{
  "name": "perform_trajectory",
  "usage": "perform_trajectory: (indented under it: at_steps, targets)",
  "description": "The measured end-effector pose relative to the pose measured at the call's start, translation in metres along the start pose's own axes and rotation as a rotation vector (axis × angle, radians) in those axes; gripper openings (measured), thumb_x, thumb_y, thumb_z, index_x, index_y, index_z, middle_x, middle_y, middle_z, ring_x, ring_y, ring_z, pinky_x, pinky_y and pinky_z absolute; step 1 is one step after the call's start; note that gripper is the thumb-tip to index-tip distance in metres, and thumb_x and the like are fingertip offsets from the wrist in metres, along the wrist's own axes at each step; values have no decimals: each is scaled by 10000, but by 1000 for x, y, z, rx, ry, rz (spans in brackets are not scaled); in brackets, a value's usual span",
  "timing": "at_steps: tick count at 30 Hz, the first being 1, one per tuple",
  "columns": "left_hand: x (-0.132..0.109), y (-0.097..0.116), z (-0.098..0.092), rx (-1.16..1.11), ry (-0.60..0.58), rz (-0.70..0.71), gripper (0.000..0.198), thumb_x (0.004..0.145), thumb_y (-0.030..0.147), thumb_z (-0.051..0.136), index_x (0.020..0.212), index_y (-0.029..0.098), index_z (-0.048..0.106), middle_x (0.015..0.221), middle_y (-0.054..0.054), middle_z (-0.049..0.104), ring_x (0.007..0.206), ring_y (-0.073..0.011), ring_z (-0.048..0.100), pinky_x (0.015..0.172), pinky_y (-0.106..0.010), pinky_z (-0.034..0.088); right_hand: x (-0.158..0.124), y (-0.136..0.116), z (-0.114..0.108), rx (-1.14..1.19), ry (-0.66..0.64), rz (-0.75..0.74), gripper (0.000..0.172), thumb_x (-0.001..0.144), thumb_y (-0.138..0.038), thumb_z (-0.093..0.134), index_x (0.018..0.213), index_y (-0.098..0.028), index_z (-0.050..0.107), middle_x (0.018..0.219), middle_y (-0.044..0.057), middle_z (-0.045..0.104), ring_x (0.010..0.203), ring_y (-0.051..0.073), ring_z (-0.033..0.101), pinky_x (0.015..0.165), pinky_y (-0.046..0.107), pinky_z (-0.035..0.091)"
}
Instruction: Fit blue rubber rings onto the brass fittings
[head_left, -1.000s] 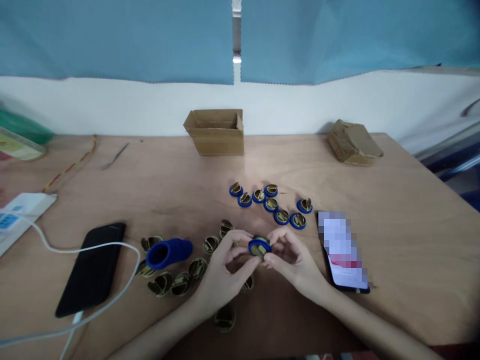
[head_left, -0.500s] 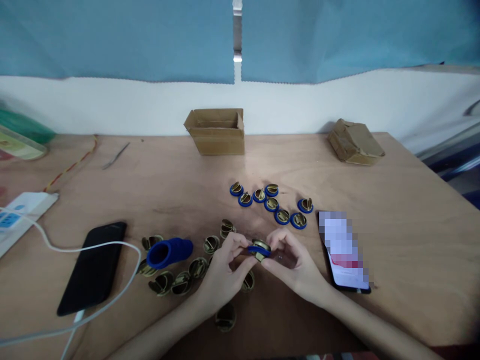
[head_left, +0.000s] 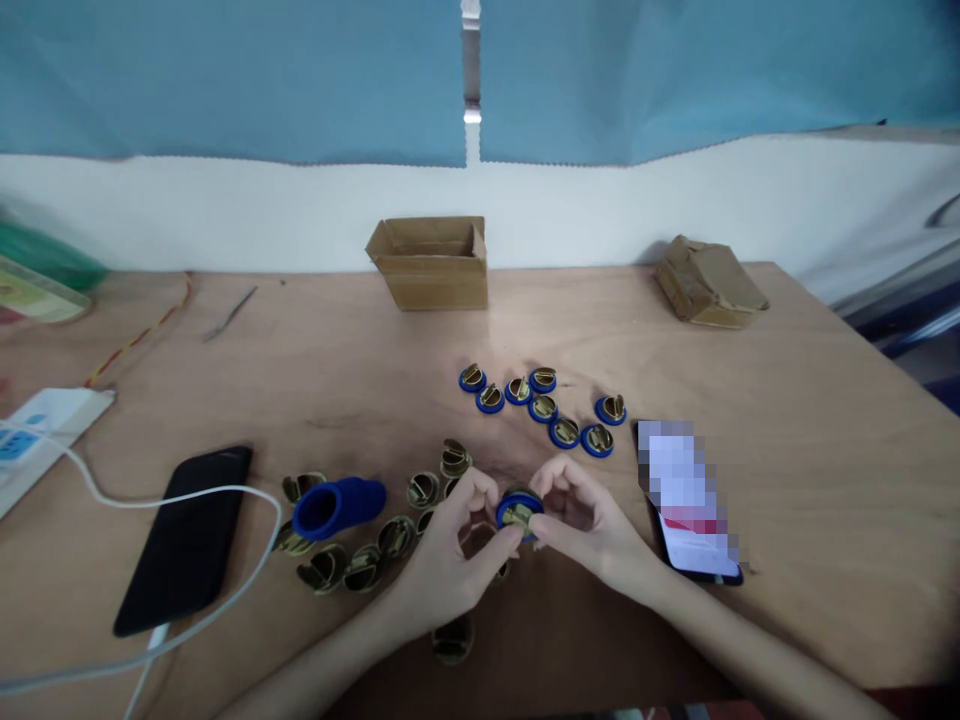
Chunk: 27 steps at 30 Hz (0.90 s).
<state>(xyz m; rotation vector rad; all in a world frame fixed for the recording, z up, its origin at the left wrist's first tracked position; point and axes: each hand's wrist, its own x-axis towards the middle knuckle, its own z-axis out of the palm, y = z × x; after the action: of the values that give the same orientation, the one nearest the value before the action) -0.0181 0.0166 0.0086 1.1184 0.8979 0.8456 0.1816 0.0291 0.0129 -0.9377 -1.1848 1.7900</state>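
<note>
Blue ring (head_left: 517, 498) sits around the brass clip (head_left: 516, 516) that my left hand (head_left: 465, 545) and right hand (head_left: 589, 525) pinch above the surface (head_left: 337, 370); from here I judge I'm seating it, and next comes even thumb pressure around the rim.

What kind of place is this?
Probably a small workshop or a home worktable, though I can't tell which: blue-rimmed metal pieces lie grouped on a wooden table, with an open cardboard box at the far edge.
</note>
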Motion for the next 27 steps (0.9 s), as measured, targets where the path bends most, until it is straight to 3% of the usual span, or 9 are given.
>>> perform_trajectory:
  at_steps: [6,12,18,27]
  targets:
    - [-3,6,3,-6,-1,-37,218,936,267,648,911,234,435,821,40,513,752,-128,587,726,-291,561,-1,-1,-3,-4,-50,59,332,890,-387,795,967,-226,514,879,-30,582,677,78,572,578,193,536]
    - [-6,7,3,52,16,-21,207,903,250,657,898,235,451,810,33,541,742,-138,589,716,-288,532,-1,-4,-2,8,-108,81,345,892,-381,788,977,-234,487,818,-66,575,505,33,529,447,152,458]
    - [-3,6,1,165,48,55,157,891,198,642,880,224,488,820,27,539,767,-135,565,720,-253,479,-1,0,-2,-15,-86,86,357,866,-352,814,993,-244,499,889,-52,549,551,41,490,469,164,507]
    - [-2,1,1,167,33,67,43,1020,265,533,997,229,524,905,-2,592,840,-151,597,772,-274,474,0,-8,-6,7,-51,48,268,992,-428,666,996,-218,499,907,-55,533,572,59,659,578,219,502]
